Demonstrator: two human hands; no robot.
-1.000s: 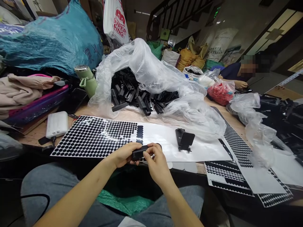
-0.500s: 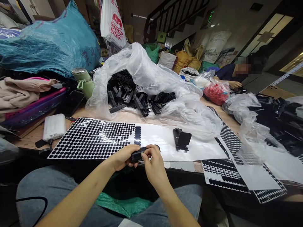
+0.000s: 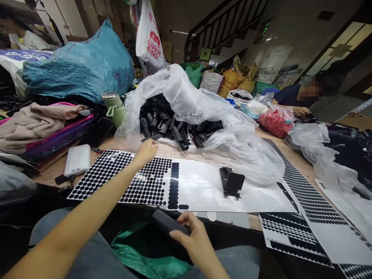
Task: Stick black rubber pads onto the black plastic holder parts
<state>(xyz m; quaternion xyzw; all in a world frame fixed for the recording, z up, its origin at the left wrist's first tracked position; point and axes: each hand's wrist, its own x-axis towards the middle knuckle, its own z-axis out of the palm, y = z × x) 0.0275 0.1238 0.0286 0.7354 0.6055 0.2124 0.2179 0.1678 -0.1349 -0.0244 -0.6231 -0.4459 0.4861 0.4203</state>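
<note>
My right hand point(image 3: 193, 232) is closed on a black oblong plastic part point(image 3: 167, 221), held over the green bag point(image 3: 145, 254) between my knees. My left hand point(image 3: 147, 150) reaches to the front of the pile of black plastic parts point(image 3: 180, 131) in a clear plastic bag. Its fingers are closed at a loose black plastic part point(image 3: 153, 137) there; the fingertips are partly hidden. Below my left forearm lies a white sheet of round black stickers point(image 3: 116, 170). Farther right on it is a strip of oblong black stickers point(image 3: 173, 186). A small black folding stand point(image 3: 232, 182) stands on the sheet's blank part.
A white power bank point(image 3: 77, 159) and a green bottle point(image 3: 114, 109) stand at the left. More sticker sheets point(image 3: 293, 236) overlap at the right edge. A red bag point(image 3: 276, 120) lies beyond, near another person's hand point(image 3: 301, 111).
My left hand has let go of the part and moved forward to the pile. My right hand has lowered that part toward my lap. One oblong sticker now sits apart from its strip.
</note>
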